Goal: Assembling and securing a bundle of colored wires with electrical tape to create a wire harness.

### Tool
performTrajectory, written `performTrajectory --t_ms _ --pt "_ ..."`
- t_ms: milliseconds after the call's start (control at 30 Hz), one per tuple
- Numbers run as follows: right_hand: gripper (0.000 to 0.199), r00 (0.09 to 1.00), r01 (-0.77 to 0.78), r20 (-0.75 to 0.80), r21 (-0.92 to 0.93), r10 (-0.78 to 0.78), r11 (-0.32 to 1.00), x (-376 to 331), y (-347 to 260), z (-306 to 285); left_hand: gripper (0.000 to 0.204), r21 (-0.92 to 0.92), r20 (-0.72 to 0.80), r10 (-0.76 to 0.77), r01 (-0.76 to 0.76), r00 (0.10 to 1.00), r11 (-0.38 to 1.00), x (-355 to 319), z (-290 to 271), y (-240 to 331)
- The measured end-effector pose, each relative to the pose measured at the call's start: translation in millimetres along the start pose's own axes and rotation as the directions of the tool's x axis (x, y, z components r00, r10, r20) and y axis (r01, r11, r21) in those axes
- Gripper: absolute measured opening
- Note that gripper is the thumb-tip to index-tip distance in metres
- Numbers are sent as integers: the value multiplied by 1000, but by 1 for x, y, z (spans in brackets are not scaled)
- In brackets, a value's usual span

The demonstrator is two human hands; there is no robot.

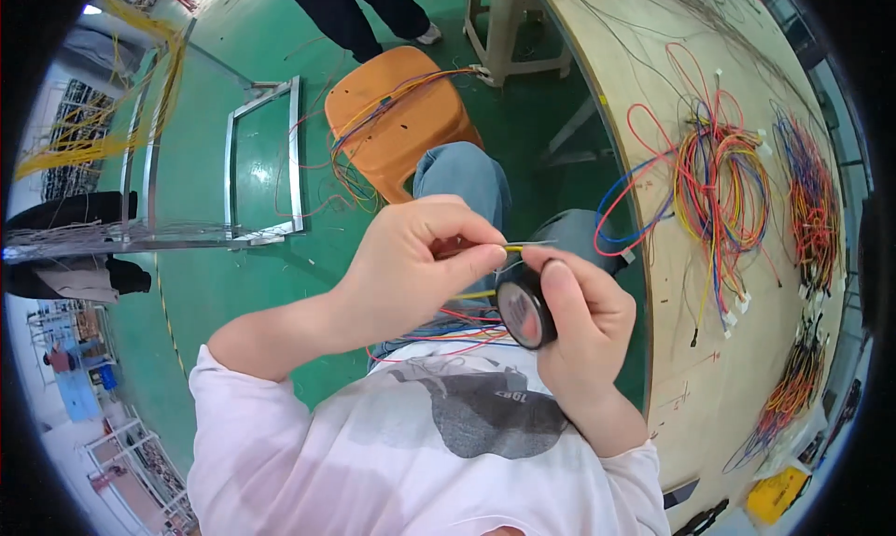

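In the middle of the head view, my left hand (415, 251) pinches a thin yellow wire (514, 248) between thumb and fingers. A roll of black tape (525, 307) is gripped in my right hand (590, 317), its flat side with a pale core turned toward me. My right fingertips meet the yellow wire close to my left fingertips. Thin grey strands stick out past them. Across my lap, below the hands, lie several red, blue and yellow wires (457, 335). My palms and the curled left fingers hide part of the wire.
An orange stool (397, 116) ahead carries a wire bundle (401, 97). On the right, a wooden table (686, 349) bears a coiled multicoloured harness (714, 186) and more wire bundles (810, 209). A metal frame (297, 158) stands left on the green floor. Another person's legs (350, 13) show at the top.
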State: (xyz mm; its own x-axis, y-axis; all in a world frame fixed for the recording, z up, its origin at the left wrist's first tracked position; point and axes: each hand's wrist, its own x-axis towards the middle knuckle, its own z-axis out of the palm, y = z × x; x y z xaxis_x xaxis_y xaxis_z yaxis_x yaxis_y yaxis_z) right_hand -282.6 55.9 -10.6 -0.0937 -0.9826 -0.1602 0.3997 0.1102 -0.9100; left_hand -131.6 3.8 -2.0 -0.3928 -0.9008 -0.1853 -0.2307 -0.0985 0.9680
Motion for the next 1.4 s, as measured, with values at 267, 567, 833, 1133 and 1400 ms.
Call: performTrajectory --t_ms 267,567,833,1133,1400 --pt "19 998 52 -40 -73 -55 996 2 15 3 6 118 -35 213 -208 976 971 -5 9 1" --pt "20 993 95 -47 -189 -106 977 4 26 3 5 59 -13 244 -243 970 968 -4 11 2" --pt "25 892 452 289 -569 -348 687 21 20 -21 9 -128 -22 33 -36 999 991 -4 -3 -2" --pt "6 958 184 286 -507 -37 842 22 12 -14 11 315 5 193 -185 981 931 -9 -7 2" --pt "6 960 144 278 -477 -7 867 23 13 -13 12 649 239 553 -555 798 520 -6 -5 -7"
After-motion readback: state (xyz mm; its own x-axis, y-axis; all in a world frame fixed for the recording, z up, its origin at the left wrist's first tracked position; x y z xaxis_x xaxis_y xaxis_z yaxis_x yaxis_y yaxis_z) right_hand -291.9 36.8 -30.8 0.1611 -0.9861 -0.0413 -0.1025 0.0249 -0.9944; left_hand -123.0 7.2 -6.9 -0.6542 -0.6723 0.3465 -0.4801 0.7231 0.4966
